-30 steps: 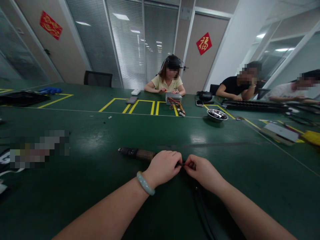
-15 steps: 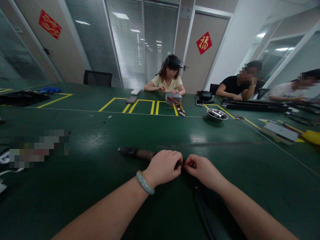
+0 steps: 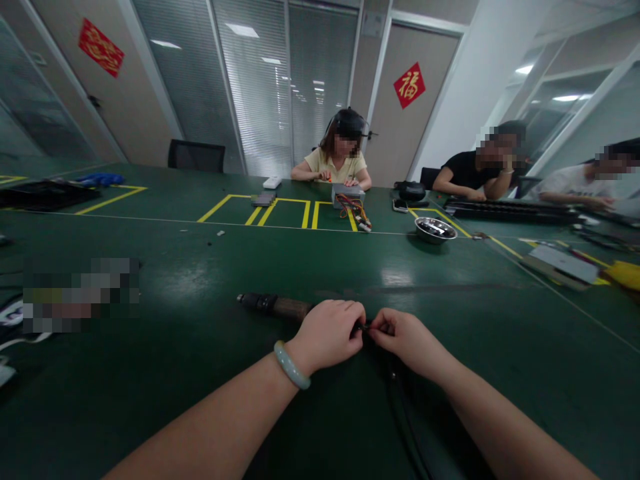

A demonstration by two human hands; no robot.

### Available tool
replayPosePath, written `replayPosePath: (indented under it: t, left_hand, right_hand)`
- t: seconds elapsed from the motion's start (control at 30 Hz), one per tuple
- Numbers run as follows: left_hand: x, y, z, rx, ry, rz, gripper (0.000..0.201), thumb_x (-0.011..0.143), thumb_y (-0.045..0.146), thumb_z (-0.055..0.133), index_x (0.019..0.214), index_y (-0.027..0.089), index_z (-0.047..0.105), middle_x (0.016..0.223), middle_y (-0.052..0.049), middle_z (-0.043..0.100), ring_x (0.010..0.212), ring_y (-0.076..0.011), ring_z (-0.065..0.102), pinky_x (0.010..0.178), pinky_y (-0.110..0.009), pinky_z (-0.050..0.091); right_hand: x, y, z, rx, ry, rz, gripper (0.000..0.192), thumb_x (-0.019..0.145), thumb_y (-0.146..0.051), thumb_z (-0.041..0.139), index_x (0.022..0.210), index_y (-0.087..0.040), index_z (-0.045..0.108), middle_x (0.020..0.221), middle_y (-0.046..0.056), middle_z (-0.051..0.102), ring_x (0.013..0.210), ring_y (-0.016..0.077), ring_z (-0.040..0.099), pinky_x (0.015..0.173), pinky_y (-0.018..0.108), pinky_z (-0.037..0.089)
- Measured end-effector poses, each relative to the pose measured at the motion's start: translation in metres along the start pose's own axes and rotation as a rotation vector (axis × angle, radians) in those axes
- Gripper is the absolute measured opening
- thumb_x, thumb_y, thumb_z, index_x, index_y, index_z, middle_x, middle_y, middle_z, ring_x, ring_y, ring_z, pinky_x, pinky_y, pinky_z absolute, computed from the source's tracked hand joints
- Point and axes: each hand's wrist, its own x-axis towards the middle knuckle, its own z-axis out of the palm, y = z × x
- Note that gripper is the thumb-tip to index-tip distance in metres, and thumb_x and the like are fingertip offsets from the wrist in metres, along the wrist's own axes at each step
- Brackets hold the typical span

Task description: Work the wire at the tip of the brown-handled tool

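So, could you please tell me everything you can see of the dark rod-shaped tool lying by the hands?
The dark rod-shaped tool lies flat on the green table, pointing left. Its free end is black and looks ribbed; the section nearer the hands is brownish and smoother. The left hand covers its right end, fingers closed over it. The right hand pinches something small at that end, hidden from view. A black cable runs from there toward the camera.

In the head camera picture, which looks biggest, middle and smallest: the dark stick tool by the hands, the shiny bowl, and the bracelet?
1. Dark stick tool, longest.
2. Bowl, though it sits farther off.
3. Bracelet on the left hand's wrist, nearest the camera.
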Motion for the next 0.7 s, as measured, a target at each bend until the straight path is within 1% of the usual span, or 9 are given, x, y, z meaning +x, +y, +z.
replayPosePath:
  t: [0.13, 0.4, 0.53, 0.7]
  left_hand:
    - [-0.0003, -0.0005, -0.0007, -0.017, 0.008, -0.002, 0.012, 0.080, 0.024, 0.056, 0.091, 0.020, 0.055, 0.090, -0.002, 0.061, 0.086, -0.0184, 0.057, 0.079, -0.033, 0.044]
    - [0.0004, -0.0006, -0.0008, -0.013, -0.008, -0.013, 0.009, 0.082, 0.025, 0.056, 0.090, 0.020, 0.055, 0.089, -0.002, 0.062, 0.088, -0.0186, 0.058, 0.081, -0.033, 0.044]
    - [0.0004, 0.0003, -0.0024, -0.005, -0.026, -0.023, 0.009, 0.083, 0.025, 0.055, 0.090, 0.020, 0.056, 0.090, -0.002, 0.062, 0.087, -0.0185, 0.058, 0.078, -0.032, 0.045]
    - [0.0002, 0.0000, -0.0024, -0.001, -0.016, -0.015, 0.010, 0.082, 0.026, 0.056, 0.090, 0.020, 0.055, 0.088, -0.002, 0.062, 0.086, -0.0186, 0.059, 0.079, -0.033, 0.044]
  right_hand:
    - [0.0001, -0.0028, -0.0005, 0.017, -0.017, 0.018, 0.010, 0.082, -0.026, 0.058, 0.081, -0.018, 0.063, 0.073, 0.000, 0.066, 0.065, 0.0134, 0.060, 0.057, 0.022, 0.041]
    - [-0.0020, -0.0042, 0.0022, -0.018, 0.050, 0.011, 0.009, 0.082, -0.026, 0.057, 0.080, -0.019, 0.062, 0.072, -0.001, 0.066, 0.064, 0.0134, 0.060, 0.057, 0.022, 0.041]
    - [-0.0018, -0.0059, 0.0009, -0.012, 0.037, 0.021, 0.010, 0.082, -0.026, 0.057, 0.082, -0.019, 0.063, 0.073, 0.000, 0.067, 0.065, 0.0138, 0.061, 0.057, 0.023, 0.042]
    - [-0.0016, -0.0057, -0.0001, -0.015, 0.035, 0.016, 0.010, 0.082, -0.026, 0.056, 0.082, -0.018, 0.063, 0.073, 0.000, 0.067, 0.064, 0.0136, 0.061, 0.056, 0.022, 0.042]
